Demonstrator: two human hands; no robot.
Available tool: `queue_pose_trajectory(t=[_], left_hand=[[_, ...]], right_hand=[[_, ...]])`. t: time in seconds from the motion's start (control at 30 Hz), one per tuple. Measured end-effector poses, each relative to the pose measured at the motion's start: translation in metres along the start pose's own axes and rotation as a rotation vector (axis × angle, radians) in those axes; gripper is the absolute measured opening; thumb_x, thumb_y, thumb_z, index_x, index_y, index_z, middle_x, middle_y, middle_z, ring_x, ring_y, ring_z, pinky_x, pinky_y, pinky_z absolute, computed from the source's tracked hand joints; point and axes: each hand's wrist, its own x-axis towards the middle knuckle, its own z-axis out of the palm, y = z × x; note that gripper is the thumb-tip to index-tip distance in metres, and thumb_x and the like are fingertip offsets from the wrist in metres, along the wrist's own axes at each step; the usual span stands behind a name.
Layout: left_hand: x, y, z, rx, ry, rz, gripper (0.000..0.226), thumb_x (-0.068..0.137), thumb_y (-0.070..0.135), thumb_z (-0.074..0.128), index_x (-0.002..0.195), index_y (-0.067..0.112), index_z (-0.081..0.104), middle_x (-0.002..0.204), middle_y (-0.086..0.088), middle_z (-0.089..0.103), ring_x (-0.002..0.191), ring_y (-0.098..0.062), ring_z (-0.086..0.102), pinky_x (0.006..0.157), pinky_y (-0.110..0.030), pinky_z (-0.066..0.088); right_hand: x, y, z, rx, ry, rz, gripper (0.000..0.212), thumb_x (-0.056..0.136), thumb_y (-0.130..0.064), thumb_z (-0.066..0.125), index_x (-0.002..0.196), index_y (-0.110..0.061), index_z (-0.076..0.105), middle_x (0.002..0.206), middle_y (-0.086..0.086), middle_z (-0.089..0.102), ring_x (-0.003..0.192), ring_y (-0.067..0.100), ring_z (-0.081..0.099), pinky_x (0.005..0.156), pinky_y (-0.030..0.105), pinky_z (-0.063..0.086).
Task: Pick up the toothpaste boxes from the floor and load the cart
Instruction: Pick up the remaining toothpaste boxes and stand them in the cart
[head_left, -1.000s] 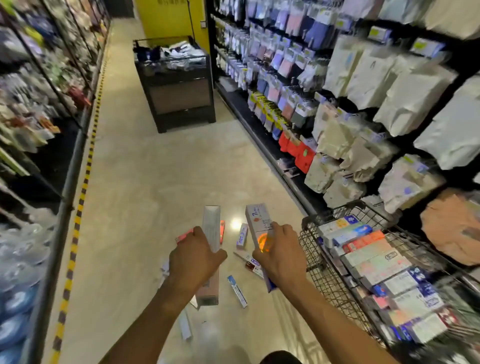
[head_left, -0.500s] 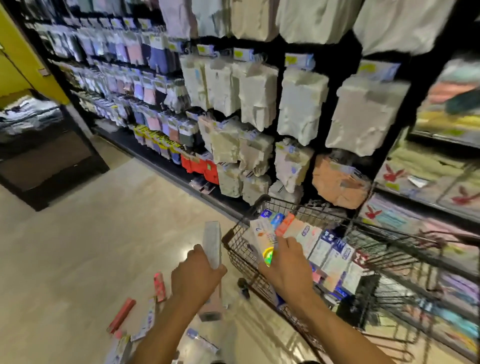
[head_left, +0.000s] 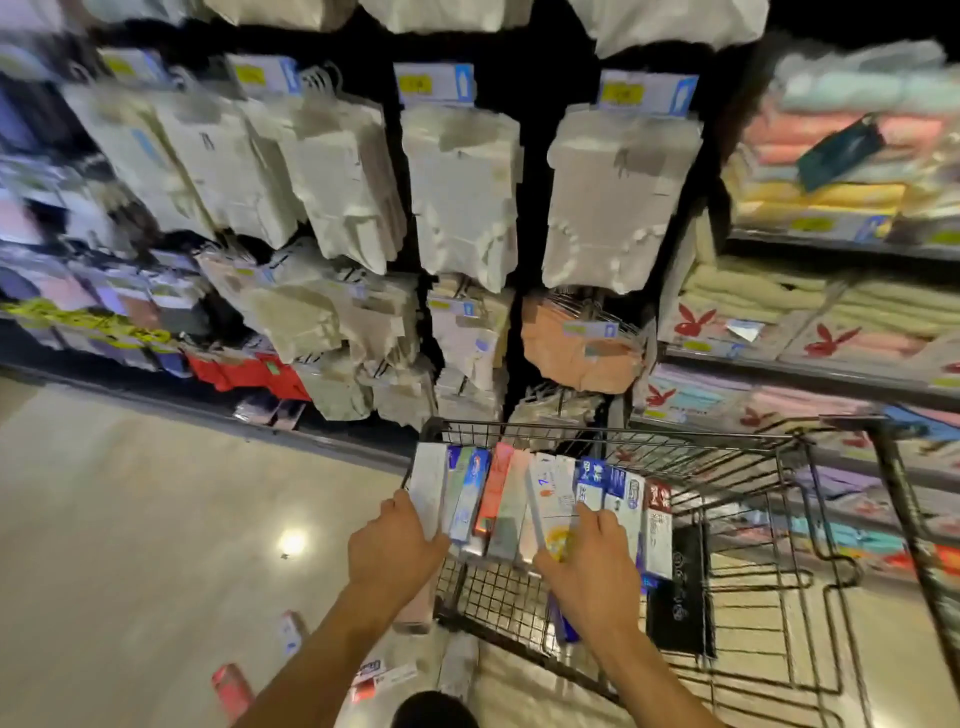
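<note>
Head view. We find the cart (head_left: 779, 519) standing at the right of the aisle, against the shelving (head_left: 467, 208), with a row of toothpaste boxes (head_left: 540, 499) packed side by side along its near-left wall. We judge the task well advanced but not complete: we count at least 4 boxes on the floor (head_left: 130, 519) at the near left, among them a red box (head_left: 232, 688), a pale box (head_left: 291, 631) farther off, and a small cluster of boxes (head_left: 382, 675) close to the person's body. Blur prevents an exact count.

The left hand (head_left: 395, 551) is at the left end of the row. Its fingers (head_left: 402, 501) are wrapped on a white box (head_left: 430, 486), which stands as the outermost box against the cart's left corner; the thumb side lies on the box's near end. The right hand (head_left: 587, 566) is at the middle of the row. Its fingers are curled on an orange-marked box (head_left: 551, 499), the index finger lying along the box's right face, touching the blue-topped box (head_left: 592, 483) beside it.

We judge both boxes to be at the seating step, held and not yet released. The remaining work is to let go and collect the floor boxes.
</note>
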Motion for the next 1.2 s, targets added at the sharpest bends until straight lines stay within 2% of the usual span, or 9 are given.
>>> queue_pose_trajectory(t=[0.07, 0.17, 0.27, 0.37, 0.57, 0.77, 1.0, 1.1, 1.2], left_hand=[[0.032, -0.005, 0.008, 0.029, -0.07, 0.035, 0.06, 0.089, 0.068, 0.048, 0.12, 0.017, 0.044, 0.112, -0.002, 0.058, 0.093, -0.023, 0.065, 0.075, -0.035, 0.051], [0.079, -0.009, 0.024, 0.044, -0.164, 0.051, 0.058, 0.088, 0.062, 0.055, 0.124, 0.018, 0.04, 0.113, -0.001, 0.059, 0.094, -0.021, 0.066, 0.081, -0.037, 0.057], [0.124, -0.011, 0.05, 0.039, -0.265, 0.001, 0.052, 0.086, 0.046, 0.058, 0.124, 0.017, 0.038, 0.114, -0.002, 0.061, 0.094, -0.022, 0.067, 0.086, -0.04, 0.056], [0.165, -0.017, 0.089, 0.086, -0.317, -0.003, 0.055, 0.086, 0.038, 0.056, 0.131, 0.014, 0.035, 0.121, -0.004, 0.057, 0.1, -0.026, 0.065, 0.086, -0.039, 0.054], [0.223, -0.032, 0.174, 0.138, -0.327, -0.013, 0.057, 0.093, 0.044, 0.054, 0.134, 0.008, 0.038, 0.117, -0.007, 0.065, 0.1, -0.027, 0.067, 0.082, -0.036, 0.052], [0.256, -0.037, 0.215, 0.163, -0.307, -0.08, 0.053, 0.093, 0.043, 0.058, 0.128, 0.008, 0.037, 0.116, -0.009, 0.067, 0.102, -0.03, 0.068, 0.082, -0.037, 0.052], [0.261, -0.038, 0.228, 0.158, -0.253, -0.059, 0.061, 0.094, 0.048, 0.058, 0.133, 0.009, 0.032, 0.115, -0.01, 0.064, 0.092, -0.029, 0.07, 0.074, -0.039, 0.057], [0.25, -0.033, 0.216, 0.151, -0.222, -0.047, 0.061, 0.094, 0.045, 0.06, 0.134, 0.01, 0.03, 0.124, -0.013, 0.058, 0.1, -0.031, 0.067, 0.075, -0.04, 0.056], [0.24, -0.025, 0.197, 0.127, -0.18, 0.004, 0.05, 0.095, 0.038, 0.061, 0.129, 0.012, 0.036, 0.128, -0.013, 0.051, 0.109, -0.03, 0.061, 0.078, -0.039, 0.056]], right_hand=[[0.016, -0.004, 0.017, -0.005, 0.015, 0.079, 0.088, 0.074, -0.073, 0.043, 0.145, -0.021, 0.044, 0.112, -0.006, 0.045, 0.106, 0.017, 0.051, 0.076, 0.04, 0.055], [0.041, -0.007, 0.042, 0.014, 0.035, 0.176, 0.073, 0.085, -0.065, 0.057, 0.144, -0.023, 0.045, 0.115, -0.005, 0.047, 0.107, 0.018, 0.051, 0.079, 0.038, 0.055], [0.068, -0.004, 0.072, 0.011, 0.017, 0.257, 0.074, 0.085, -0.07, 0.053, 0.142, -0.025, 0.043, 0.12, -0.003, 0.047, 0.112, 0.02, 0.051, 0.084, 0.041, 0.055], [0.099, 0.0, 0.112, 0.039, 0.019, 0.312, 0.072, 0.086, -0.066, 0.056, 0.143, -0.025, 0.041, 0.125, -0.002, 0.047, 0.115, 0.02, 0.049, 0.08, 0.036, 0.05], [0.144, 0.009, 0.191, 0.142, 0.073, 0.342, 0.078, 0.086, -0.053, 0.069, 0.149, -0.018, 0.039, 0.134, 0.001, 0.046, 0.123, 0.022, 0.044, 0.083, 0.039, 0.05], [0.177, 0.017, 0.239, 0.141, 0.093, 0.356, 0.074, 0.082, -0.043, 0.074, 0.144, -0.018, 0.042, 0.128, 0.003, 0.048, 0.119, 0.022, 0.044, 0.084, 0.037, 0.048], [0.189, 0.016, 0.266, 0.099, 0.098, 0.342, 0.086, 0.081, -0.043, 0.08, 0.147, -0.013, 0.035, 0.133, 0.007, 0.047, 0.122, 0.022, 0.042, 0.087, 0.038, 0.049], [0.189, 0.008, 0.263, 0.07, 0.076, 0.342, 0.092, 0.079, -0.045, 0.083, 0.147, -0.01, 0.033, 0.133, 0.009, 0.047, 0.122, 0.025, 0.043, 0.088, 0.04, 0.053], [0.188, 0.001, 0.256, 0.079, 0.041, 0.33, 0.092, 0.078, -0.046, 0.084, 0.146, -0.009, 0.034, 0.13, 0.01, 0.048, 0.12, 0.026, 0.046, 0.085, 0.04, 0.056]])
